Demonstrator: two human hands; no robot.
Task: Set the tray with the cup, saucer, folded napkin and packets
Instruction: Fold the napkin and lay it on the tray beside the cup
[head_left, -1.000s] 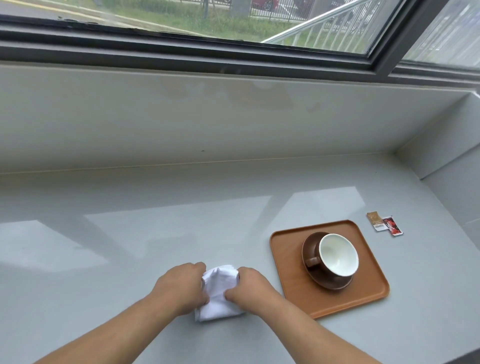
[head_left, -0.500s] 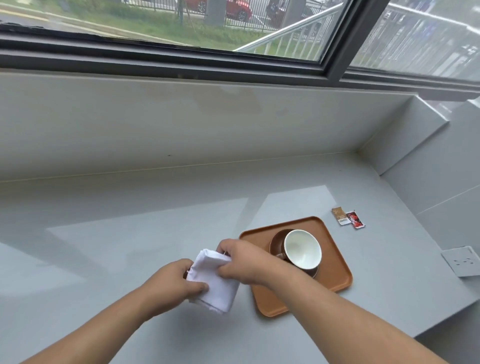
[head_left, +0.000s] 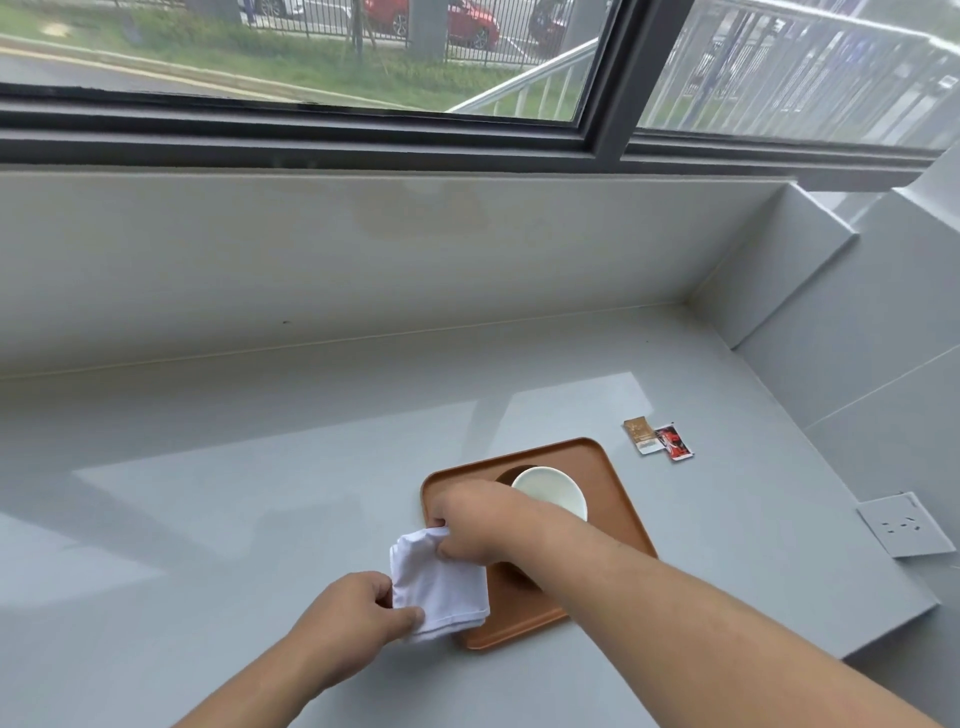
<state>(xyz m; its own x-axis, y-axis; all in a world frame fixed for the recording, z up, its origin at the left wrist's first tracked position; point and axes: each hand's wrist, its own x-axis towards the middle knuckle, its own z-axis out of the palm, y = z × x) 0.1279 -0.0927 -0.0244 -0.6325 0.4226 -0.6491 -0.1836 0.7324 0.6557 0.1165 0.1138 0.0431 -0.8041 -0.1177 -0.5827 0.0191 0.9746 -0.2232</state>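
Note:
A folded white napkin (head_left: 439, 587) hangs over the left edge of the brown tray (head_left: 613, 499). My left hand (head_left: 353, 613) pinches its near left corner, and my right hand (head_left: 483, 525) grips its far corner over the tray. On the tray stands a white cup (head_left: 551, 491) on a dark brown saucer (head_left: 511, 571), both partly hidden by my right forearm. Two packets lie on the counter beyond the tray's right corner, side by side: a brown packet (head_left: 640, 435) and a red packet (head_left: 672, 441).
The grey counter (head_left: 260, 493) meets a raised ledge and window behind, and a stepped grey wall at the right. A white socket plate (head_left: 906, 525) sits on that wall near the counter's right edge. The counter's front right corner ends just right of the tray.
Both hands have lifted the napkin off the counter and carried it right, so it now overlaps the tray's left edge. The view has swung rightward.

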